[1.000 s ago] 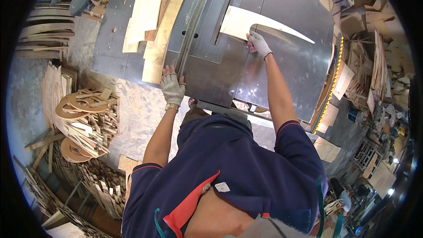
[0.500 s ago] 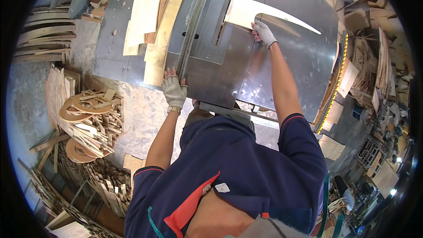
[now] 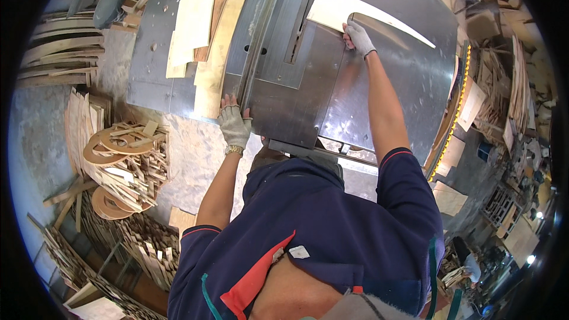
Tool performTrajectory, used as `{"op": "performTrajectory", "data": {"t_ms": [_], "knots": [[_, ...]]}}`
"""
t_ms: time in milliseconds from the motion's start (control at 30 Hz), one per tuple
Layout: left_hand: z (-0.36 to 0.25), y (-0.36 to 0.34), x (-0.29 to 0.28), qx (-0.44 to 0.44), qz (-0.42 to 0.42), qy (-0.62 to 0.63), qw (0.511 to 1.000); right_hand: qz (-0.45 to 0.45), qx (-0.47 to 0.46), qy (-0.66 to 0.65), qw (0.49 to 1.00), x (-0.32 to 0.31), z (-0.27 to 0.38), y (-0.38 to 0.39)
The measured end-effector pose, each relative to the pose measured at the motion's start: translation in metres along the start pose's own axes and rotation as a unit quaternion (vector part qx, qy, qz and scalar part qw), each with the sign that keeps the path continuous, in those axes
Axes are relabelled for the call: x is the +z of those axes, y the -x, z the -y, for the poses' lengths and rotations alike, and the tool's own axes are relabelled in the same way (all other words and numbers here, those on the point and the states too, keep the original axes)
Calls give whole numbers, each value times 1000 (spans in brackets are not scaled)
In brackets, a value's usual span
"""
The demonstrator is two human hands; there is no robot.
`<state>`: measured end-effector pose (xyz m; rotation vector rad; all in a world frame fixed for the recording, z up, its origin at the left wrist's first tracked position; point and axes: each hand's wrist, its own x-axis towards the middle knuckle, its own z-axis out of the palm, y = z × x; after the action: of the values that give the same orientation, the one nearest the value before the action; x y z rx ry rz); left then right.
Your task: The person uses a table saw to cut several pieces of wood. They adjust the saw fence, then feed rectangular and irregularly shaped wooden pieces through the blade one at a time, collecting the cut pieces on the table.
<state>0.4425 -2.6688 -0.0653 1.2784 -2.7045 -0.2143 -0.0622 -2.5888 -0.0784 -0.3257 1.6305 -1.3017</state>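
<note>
My right hand [image 3: 359, 37], in a grey fingerless glove, is closed on the inner edge of a pale curved wooden piece [image 3: 332, 9]. The piece lies flat on a metal saw table [image 3: 379, 89], broad at its left end and tapering to a point at the right. Just left of its broad end is a long narrow slot [image 3: 301, 21] in the tabletop. My left hand [image 3: 235, 125], gloved alike, rests at the table's near edge beside the end of a long metal fence [image 3: 261, 29]. Its fingers lie stretched forward.
Left of the fence, flat wooden boards [image 3: 192, 21] lie stacked on the table. Wood offcuts and ring-shaped pieces [image 3: 121, 142] are piled on the floor at left. A yellow toothed strip [image 3: 453, 118] runs along the table's right side, with more boards [image 3: 468, 104] beyond.
The curved wooden piece has slid slightly away from me and to the right, along with my right hand. My left hand has stayed at the near table edge.
</note>
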Motion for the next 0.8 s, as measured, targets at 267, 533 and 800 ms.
{"op": "performTrajectory", "data": {"t_ms": [267,533,800], "knots": [[4,3,7,-14,-11,27,999,-2,12,-137,991,6,-36,140],[-61,-30,-46,187,-159,196,949,60,-12,-162,985,67,-41,297],[-114,-34,-105,223,-45,509,830,117,86,-245,959,120,-29,366]]}}
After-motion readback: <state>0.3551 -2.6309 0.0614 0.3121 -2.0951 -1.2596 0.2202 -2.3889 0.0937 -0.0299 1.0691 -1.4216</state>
